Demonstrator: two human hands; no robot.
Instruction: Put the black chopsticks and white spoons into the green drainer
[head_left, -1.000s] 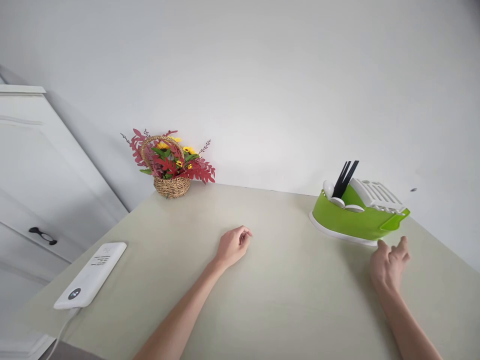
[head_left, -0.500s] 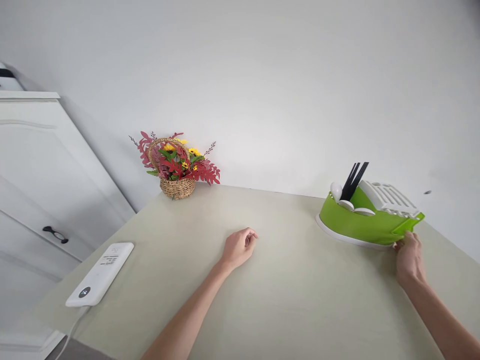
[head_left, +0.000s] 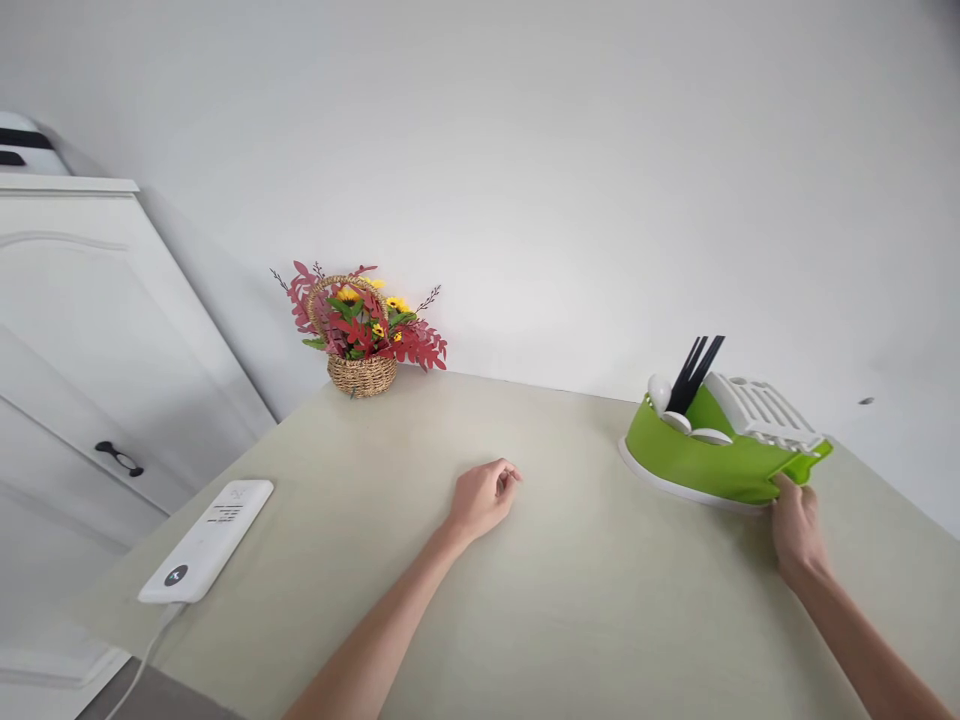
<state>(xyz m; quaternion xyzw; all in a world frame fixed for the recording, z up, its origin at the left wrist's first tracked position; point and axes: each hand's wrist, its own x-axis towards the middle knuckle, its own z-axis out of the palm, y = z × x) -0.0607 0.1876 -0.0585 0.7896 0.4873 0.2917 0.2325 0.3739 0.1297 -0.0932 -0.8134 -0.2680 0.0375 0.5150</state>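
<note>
A green utensil holder [head_left: 690, 460] with a white base and a white slotted rack on top stands at the right of the table. Black chopsticks [head_left: 694, 375] and white spoons [head_left: 675, 422] stick out of its open left part. My right hand [head_left: 799, 525] grips the near right end of the holder, by its green spout-like lip; some fingertips are hidden behind it. In the middle of the table rests my left hand [head_left: 484, 498], fingers curled in a loose fist with nothing visible inside, well apart from the holder.
A wicker basket [head_left: 362, 377] of red leaves and sunflowers stands at the back left by the wall. Near the left edge lies a white power bank [head_left: 206, 540] with a cable [head_left: 146, 650]. A white cabinet [head_left: 97, 330] stands beyond that edge.
The utensil holder has shifted a little left and nearer, my right hand moving with it. My left hand stays curled on the table. The view has turned slightly.
</note>
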